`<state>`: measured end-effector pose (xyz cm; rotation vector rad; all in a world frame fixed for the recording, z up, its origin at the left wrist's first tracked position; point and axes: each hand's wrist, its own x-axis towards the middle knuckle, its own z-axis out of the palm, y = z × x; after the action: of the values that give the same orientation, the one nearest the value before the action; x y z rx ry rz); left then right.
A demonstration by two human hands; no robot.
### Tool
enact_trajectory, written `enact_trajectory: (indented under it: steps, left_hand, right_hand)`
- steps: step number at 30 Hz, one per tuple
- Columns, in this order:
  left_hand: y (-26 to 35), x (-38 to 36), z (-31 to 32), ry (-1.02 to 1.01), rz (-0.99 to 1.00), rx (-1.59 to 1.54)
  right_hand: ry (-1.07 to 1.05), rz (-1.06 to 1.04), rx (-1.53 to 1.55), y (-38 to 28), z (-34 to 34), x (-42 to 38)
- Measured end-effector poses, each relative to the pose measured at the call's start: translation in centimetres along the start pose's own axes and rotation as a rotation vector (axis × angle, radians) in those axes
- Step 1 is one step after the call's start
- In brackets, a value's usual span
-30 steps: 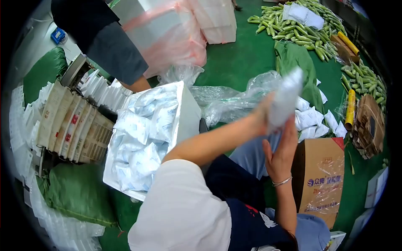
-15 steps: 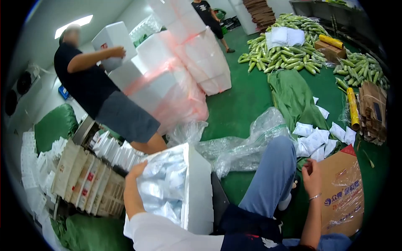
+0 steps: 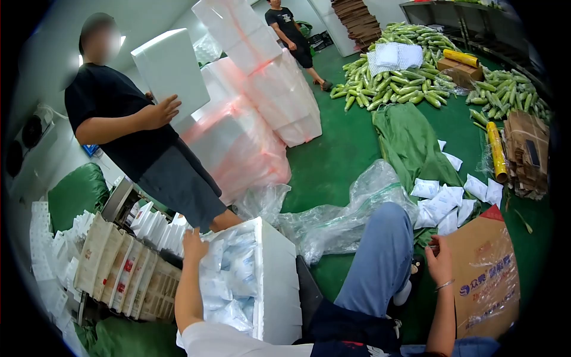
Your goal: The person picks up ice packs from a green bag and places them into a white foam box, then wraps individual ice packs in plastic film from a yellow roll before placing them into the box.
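Observation:
A white foam box (image 3: pixel 278 279) stands in front of me, filled with clear plastic ice packs (image 3: pixel 229 276). My left hand (image 3: pixel 194 245) is at its far left corner, fingers bent over the rim. On the other side, my right hand (image 3: pixel 439 262) hangs beside my knee with loosely curled, parted fingers and nothing visible in it. Close to that hand stands a brown cardboard box (image 3: pixel 485 273) with printed lettering and plastic film. White packs (image 3: pixel 443 205) lie in a heap on the floor just beyond it.
A co-worker (image 3: pixel 128 125) at the left holds a white foam box (image 3: pixel 172 71). Behind are stacked foam boxes (image 3: pixel 244 113); another person (image 3: pixel 288 30) stands farther back. Green vegetables (image 3: pixel 398 89) are piled on the floor. Plastic sheeting (image 3: pixel 357 202) and crates (image 3: pixel 125 268) lie nearer.
The co-worker has turned and brought the held foam box upright, closer to the body. My left hand has shifted slightly along the rim. My right hand's fingers have loosened a little.

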<state>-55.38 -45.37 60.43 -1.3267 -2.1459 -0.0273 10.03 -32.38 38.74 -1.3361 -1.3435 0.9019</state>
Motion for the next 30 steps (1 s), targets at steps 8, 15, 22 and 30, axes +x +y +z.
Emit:
enact_trajectory:
  steps: [8, 15, 22, 30]
  left_hand:
    - [30.4, 0.7, -0.2, -0.206, 0.592, -0.938]
    - [43.9, -1.3, 6.2, -0.593, 0.783, -1.002]
    - [52.2, -5.7, 14.9, -0.845, 0.802, -1.031]
    - [70.2, -3.9, 17.2, -0.475, 0.961, -1.195]
  right_hand:
    - [0.106, 0.048, -0.009, -0.4, -2.2, -1.5]
    - [0.192, 0.251, -0.095, 4.0, -4.7, -4.4]
    - [0.161, 0.472, -0.194, 6.3, -5.4, -7.9]
    - [-0.001, 0.592, -0.181, 7.9, -2.4, -8.8]
